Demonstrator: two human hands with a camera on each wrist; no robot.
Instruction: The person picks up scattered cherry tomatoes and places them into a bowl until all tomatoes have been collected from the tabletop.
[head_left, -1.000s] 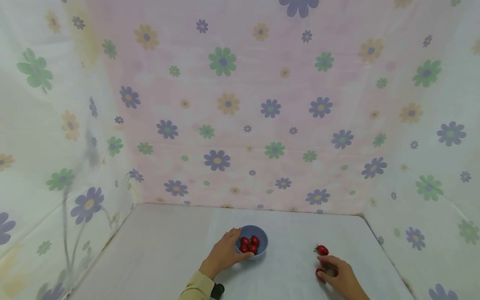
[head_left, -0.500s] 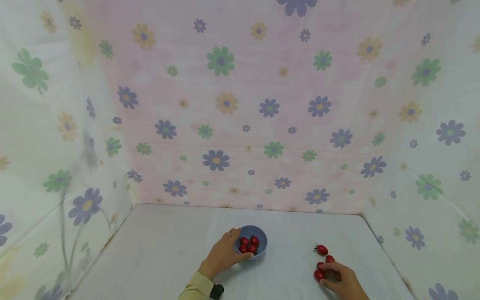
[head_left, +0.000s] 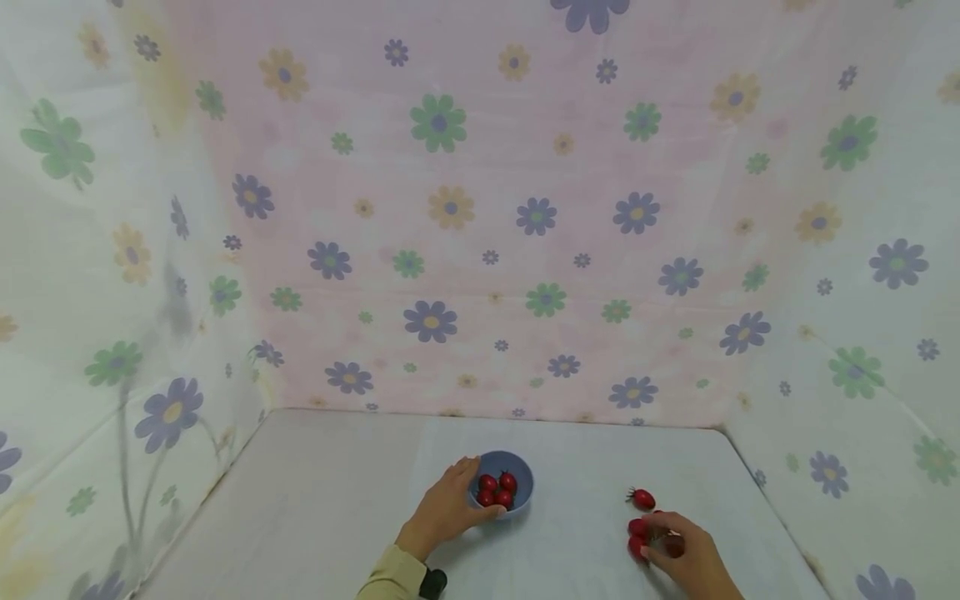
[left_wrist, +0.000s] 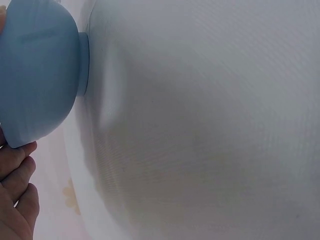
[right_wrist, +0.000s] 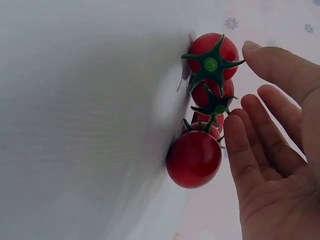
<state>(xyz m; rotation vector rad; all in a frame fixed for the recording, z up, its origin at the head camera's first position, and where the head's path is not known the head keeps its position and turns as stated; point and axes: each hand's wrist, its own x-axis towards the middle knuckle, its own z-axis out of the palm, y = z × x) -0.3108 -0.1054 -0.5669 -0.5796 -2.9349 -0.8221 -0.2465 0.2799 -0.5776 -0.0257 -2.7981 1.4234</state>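
Note:
My left hand (head_left: 447, 510) grips a small blue bowl (head_left: 522, 468), thumb at its near rim and fingers at its left side. Several red cherry tomatoes (head_left: 504, 498) lie inside. In the left wrist view the bowl (left_wrist: 37, 75) shows its outer wall and foot, with fingertips at the rim. At the right, my right hand (head_left: 693, 554) is over a cluster of loose tomatoes and partly hides some. Seen from the right wrist, its fingers are spread and relaxed beside a tomato with a green star-shaped stem (right_wrist: 214, 50) and a rounder-looking nearer tomato (right_wrist: 194, 159), pinching none.
Another tomato (head_left: 642, 499) lies a little beyond the cluster. Everything stands on a white-covered table (head_left: 352, 492). Flower-printed cloth walls (head_left: 480, 275) rise at the back and both sides.
The right hand's fingers have shifted and opened wider around the cluster; the tomatoes at its fingertips have moved slightly. The left hand and bowl stay put.

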